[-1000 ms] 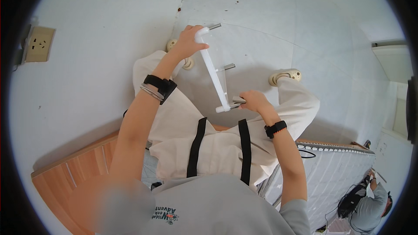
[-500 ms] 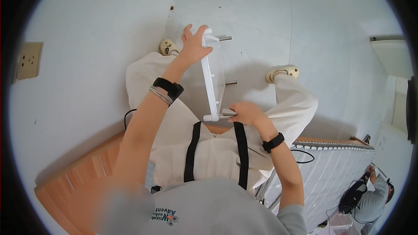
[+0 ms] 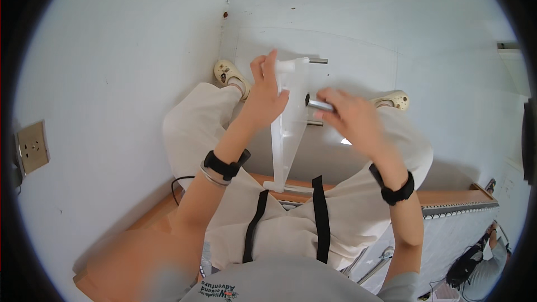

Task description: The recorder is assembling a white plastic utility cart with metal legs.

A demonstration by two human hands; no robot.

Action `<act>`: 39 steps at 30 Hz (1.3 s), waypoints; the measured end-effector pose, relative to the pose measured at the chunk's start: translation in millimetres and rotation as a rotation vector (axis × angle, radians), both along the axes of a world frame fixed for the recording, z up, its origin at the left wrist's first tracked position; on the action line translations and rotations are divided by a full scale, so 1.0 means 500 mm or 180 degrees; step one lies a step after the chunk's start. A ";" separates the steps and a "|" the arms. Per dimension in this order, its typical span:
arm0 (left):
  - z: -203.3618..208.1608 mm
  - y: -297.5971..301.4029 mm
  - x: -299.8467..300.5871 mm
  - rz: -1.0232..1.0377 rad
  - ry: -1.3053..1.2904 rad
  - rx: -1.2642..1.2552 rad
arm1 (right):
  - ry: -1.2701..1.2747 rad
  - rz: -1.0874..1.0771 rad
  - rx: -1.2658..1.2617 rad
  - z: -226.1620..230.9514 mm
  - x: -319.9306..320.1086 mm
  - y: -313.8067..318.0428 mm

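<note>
Between my legs stands a white plastic shelf panel point(image 3: 290, 140), tilted on its edge. My left hand point(image 3: 263, 98) grips its far end, fingers curled round the rim. A short metal tube point(image 3: 320, 105) is pinched in my right hand point(image 3: 353, 117), its dark open end pointing left toward the panel's flat face. Other metal tubes stick out from that side: an upper tube point(image 3: 319, 61), a middle tube point(image 3: 315, 123) just below my right hand, and a lower tube point(image 3: 296, 189) near my lap. Whether the held tube touches the panel, I cannot tell.
Pale floor stretches ahead, with a white wall and a beige socket point(image 3: 32, 146) on the left. I sit on a wooden bed edge point(image 3: 447, 197) beside a light mattress point(image 3: 447, 235). Black straps point(image 3: 321, 221) lie over my lap. Another person point(image 3: 486, 265) is at far right.
My right hand has lifted a metal tube away from the panel's near end toward its middle. My left hand still holds the panel's far end; the panel has shifted slightly right and nearer.
</note>
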State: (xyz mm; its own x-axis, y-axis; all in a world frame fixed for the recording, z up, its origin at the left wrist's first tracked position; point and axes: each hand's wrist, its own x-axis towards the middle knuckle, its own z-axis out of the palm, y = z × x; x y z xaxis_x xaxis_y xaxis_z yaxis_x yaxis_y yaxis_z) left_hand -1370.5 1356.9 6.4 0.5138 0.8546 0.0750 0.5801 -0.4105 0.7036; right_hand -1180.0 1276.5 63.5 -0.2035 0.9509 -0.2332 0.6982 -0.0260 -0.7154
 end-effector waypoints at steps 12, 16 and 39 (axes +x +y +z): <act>0.036 0.007 -0.010 0.0295 0.1263 0.0063 | -0.0017 -0.0132 0.1424 -0.119 -0.023 0.120; 0.048 0.020 -0.017 0.0147 0.0941 -0.0068 | -0.0051 0.0206 0.1613 -0.111 -0.023 0.143; 0.042 0.002 -0.046 0.0739 0.0328 0.0243 | -0.0310 0.0613 0.1865 -0.089 -0.058 0.145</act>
State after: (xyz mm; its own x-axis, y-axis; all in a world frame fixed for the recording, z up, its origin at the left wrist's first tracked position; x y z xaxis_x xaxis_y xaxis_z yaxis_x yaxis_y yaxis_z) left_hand -1393.5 1358.0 27.4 0.3128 0.9444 0.1013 0.7318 -0.3076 0.6081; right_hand -1209.2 1349.0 19.0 -0.3881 0.8748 0.2900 0.7140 0.4844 -0.5056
